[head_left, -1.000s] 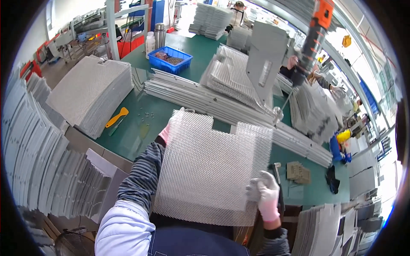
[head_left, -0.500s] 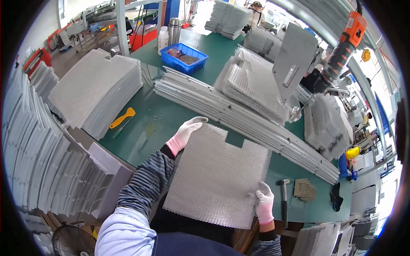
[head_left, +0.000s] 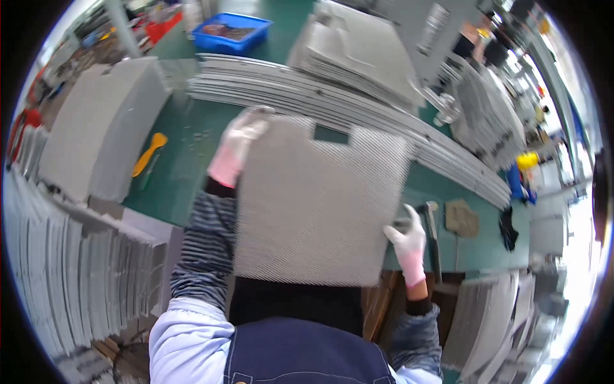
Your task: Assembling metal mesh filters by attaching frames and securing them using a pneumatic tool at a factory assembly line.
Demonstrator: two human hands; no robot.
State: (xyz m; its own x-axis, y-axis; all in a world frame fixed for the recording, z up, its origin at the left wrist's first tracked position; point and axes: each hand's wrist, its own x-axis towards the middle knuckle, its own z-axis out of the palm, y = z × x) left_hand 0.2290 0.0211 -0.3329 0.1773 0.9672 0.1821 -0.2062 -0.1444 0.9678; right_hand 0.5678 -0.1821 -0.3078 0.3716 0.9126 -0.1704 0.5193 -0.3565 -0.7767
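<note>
A grey metal mesh sheet (head_left: 320, 211), with a square notch in its far edge, is held up over the near edge of the green bench. My left hand (head_left: 242, 139), in a white and pink glove, grips its far left corner, the fingers curled over the edge. Beside the sheet's right edge, my right hand (head_left: 409, 242) has thumb and fingers spread, and seems apart from the sheet. A hammer (head_left: 433, 237) lies just right of that hand, next to a small tan block (head_left: 461, 219). Motion blurs the picture a little.
Long metal strips (head_left: 275, 83) lie across the bench behind the sheet. Stacks of mesh sheets stand left (head_left: 96, 128) and at the back (head_left: 358, 51). A blue bin (head_left: 231, 33), a yellow-handled scraper (head_left: 150, 153) and a black item (head_left: 508, 229) also lie on the bench.
My view has tilted and shifted. The sheet has turned to sit squarer in front of me. My right hand has loosened from its right edge; the left still grips the corner.
</note>
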